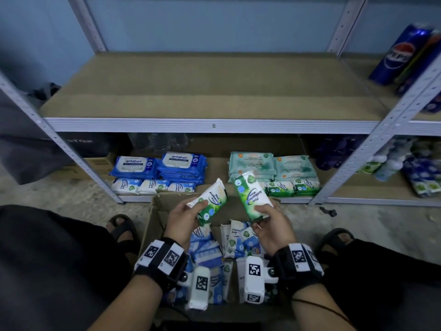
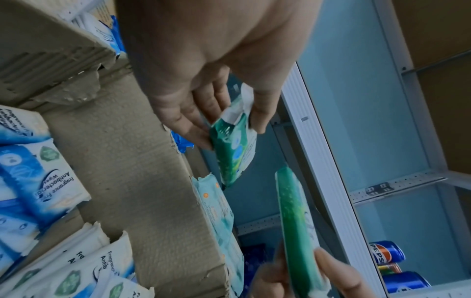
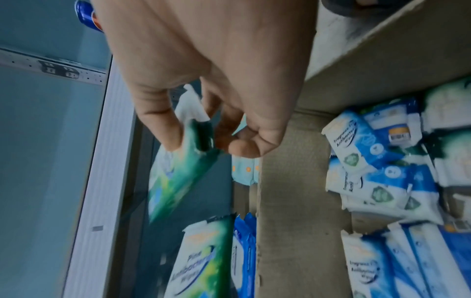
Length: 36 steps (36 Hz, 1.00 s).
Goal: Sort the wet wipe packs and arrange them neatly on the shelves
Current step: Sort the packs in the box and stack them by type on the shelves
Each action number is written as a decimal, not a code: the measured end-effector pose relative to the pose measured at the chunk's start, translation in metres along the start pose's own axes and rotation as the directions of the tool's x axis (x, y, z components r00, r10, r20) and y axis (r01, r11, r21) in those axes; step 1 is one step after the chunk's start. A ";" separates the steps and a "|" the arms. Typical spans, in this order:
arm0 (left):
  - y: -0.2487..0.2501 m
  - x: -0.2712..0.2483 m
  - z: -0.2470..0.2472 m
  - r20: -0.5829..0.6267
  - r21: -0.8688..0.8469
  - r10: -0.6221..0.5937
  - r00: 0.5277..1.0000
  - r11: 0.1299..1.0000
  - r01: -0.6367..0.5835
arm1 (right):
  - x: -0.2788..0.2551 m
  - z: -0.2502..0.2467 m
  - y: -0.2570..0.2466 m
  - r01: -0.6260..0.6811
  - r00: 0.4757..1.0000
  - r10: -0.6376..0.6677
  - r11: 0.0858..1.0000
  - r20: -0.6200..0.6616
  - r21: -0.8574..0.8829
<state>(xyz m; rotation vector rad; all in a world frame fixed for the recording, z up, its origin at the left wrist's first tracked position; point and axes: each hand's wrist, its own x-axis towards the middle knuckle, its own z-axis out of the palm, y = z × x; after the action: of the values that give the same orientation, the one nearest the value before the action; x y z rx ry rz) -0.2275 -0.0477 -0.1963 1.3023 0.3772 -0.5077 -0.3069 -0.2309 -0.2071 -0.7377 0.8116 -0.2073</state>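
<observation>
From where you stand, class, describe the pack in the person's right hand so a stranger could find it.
Start at the cardboard box below the shelves. Above it, the right hand grips a green-and-white pine wipes pack, more upright than the left hand's twin.

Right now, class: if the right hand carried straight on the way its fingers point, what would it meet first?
Probably the small green-and-white wipe packs on the bottom shelf, beyond the right hand; depth unclear.

Packs (image 1: 229,242) in box (image 1: 152,225) before shelf (image 1: 214,125).

Shop stockroom: metal shelving (image 1: 214,125) on concrete floor (image 1: 372,220), stacked wet wipe packs (image 1: 181,166), Pepsi can packs (image 1: 398,53), open cardboard box (image 1: 155,218) of stock.
</observation>
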 end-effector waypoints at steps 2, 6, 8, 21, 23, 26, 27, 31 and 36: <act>-0.001 0.001 -0.002 -0.006 -0.020 0.003 1.000 1.000 -0.004 | 0.001 -0.004 -0.002 -0.005 1.000 0.005 1.000 0.024 -0.005; 0.000 0.001 -0.003 0.026 -0.020 0.003 1.000 1.000 -0.003 | 0.001 -0.008 -0.001 -0.004 0.998 0.007 0.998 0.065 -0.058; -0.001 0.002 -0.002 0.038 0.011 0.022 0.999 1.000 -0.022 | -0.001 -0.006 0.002 0.002 0.996 0.009 0.993 0.091 -0.120; -0.008 -0.002 -0.003 0.129 0.257 0.026 0.991 0.965 -0.059 | 0.005 -0.005 0.023 0.144 0.988 -0.112 0.904 0.103 -0.402; -0.008 -0.001 -0.004 0.133 0.265 0.005 0.991 0.963 -0.040 | 0.007 -0.008 0.026 0.158 0.987 -0.117 0.857 0.113 -0.490; -0.009 0.001 -0.003 0.139 0.184 -0.060 0.989 0.982 0.034 | 0.008 -0.008 0.029 0.129 0.989 -0.074 0.850 0.127 -0.511; -0.010 0.001 -0.003 0.143 0.152 -0.079 0.987 0.987 0.057 | 0.009 -0.007 0.030 0.120 0.988 -0.055 0.854 0.141 -0.507; -0.012 -0.001 -0.002 0.127 0.123 -0.118 0.985 0.987 0.102 | 0.011 -0.007 0.034 0.116 0.985 -0.020 0.820 0.174 -0.560; -0.014 0.000 -0.003 0.219 0.175 -0.192 0.957 0.972 0.155 | 0.017 -0.008 0.040 0.100 0.986 0.005 0.783 0.167 -0.614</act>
<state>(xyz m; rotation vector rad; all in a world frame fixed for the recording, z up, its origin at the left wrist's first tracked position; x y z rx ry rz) -0.2353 -0.0475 -0.2084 1.3478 0.2592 -0.8461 -0.3052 -0.2131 -0.2475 -1.3870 0.7052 0.0892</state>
